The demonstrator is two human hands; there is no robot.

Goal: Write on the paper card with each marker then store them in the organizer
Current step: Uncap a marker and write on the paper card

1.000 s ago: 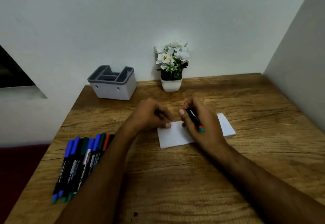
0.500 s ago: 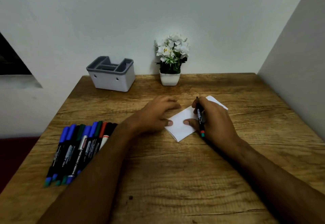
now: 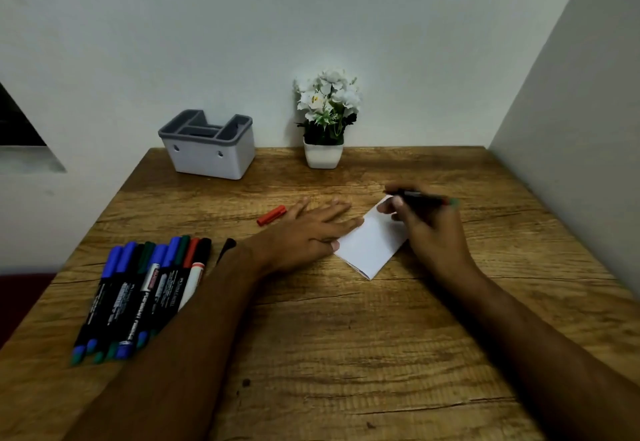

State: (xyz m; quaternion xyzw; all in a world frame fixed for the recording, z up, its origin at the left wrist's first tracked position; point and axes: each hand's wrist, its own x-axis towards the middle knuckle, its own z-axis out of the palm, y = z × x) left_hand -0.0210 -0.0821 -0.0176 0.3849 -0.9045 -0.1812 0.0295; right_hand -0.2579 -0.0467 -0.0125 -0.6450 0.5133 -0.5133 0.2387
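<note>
A white folded paper card (image 3: 370, 243) lies on the wooden table (image 3: 346, 336), turned like a diamond. My left hand (image 3: 308, 229) lies flat with fingers spread, its fingertips and thumb pressing the card's left edge. My right hand (image 3: 429, 229) holds a black marker (image 3: 420, 196) roughly level over the card's far corner, tip pointing left. A red cap (image 3: 271, 215) rests on the table just beyond my left hand. Several capped markers (image 3: 145, 285) lie in a row at the left. The grey organizer (image 3: 207, 144) stands at the back left.
A white pot of white flowers (image 3: 325, 118) stands against the back wall, right of the organizer. A wall (image 3: 571, 129) runs close along the table's right side. A small black object (image 3: 227, 246) lies beside my left wrist.
The card has been turned further to a diamond. My left hand has flattened out on its edge. A red cap now lies beyond my left hand, and the marker has swung level, tip left.
</note>
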